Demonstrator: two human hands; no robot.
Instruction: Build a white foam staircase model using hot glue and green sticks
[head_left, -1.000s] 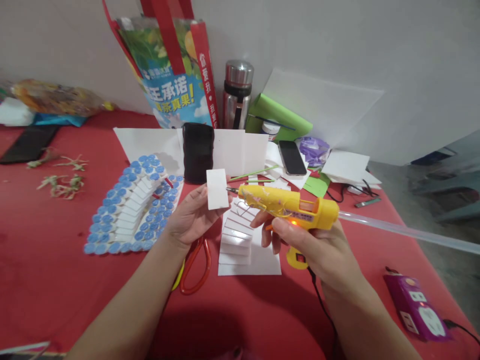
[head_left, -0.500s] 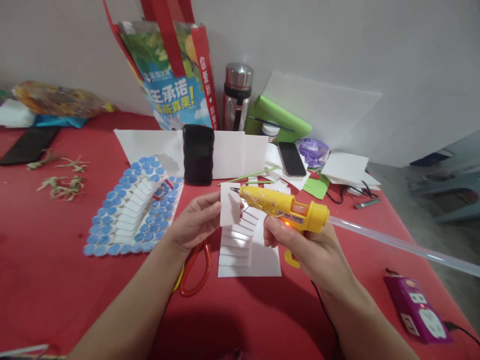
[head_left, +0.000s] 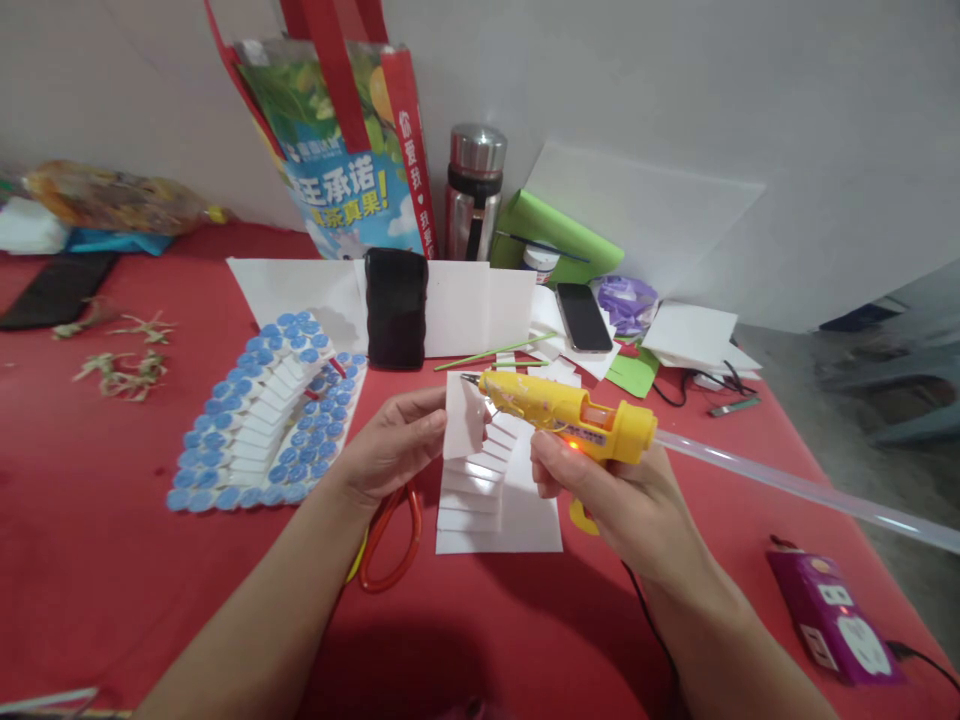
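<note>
Between the fingers of my left hand (head_left: 401,440) is a small white card piece (head_left: 463,425), held upright. My right hand (head_left: 600,490) grips a yellow hot glue gun (head_left: 555,402), its orange light lit and a long clear glue stick (head_left: 787,490) sticking out of the back. The gun's metal nozzle is at the card's upper edge; I cannot tell if it touches. Below lies a white sheet (head_left: 531,520) with overlapping white strips (head_left: 471,505) on it like steps. Left of my left hand sits a board with blue rolled discs (head_left: 225,440) and a curved row of white strips.
Red-handled scissors (head_left: 391,575) lie under my left wrist. A purple power socket (head_left: 832,620) stands at right. Behind are a black case-like object (head_left: 396,310), a steel flask (head_left: 475,190), a printed bag (head_left: 345,160), a phone (head_left: 583,318) and white cards (head_left: 690,335).
The white card piece in my left hand has shifted slightly down and right and tilted a little beneath the nozzle. The glue gun has stayed nearly in place.
</note>
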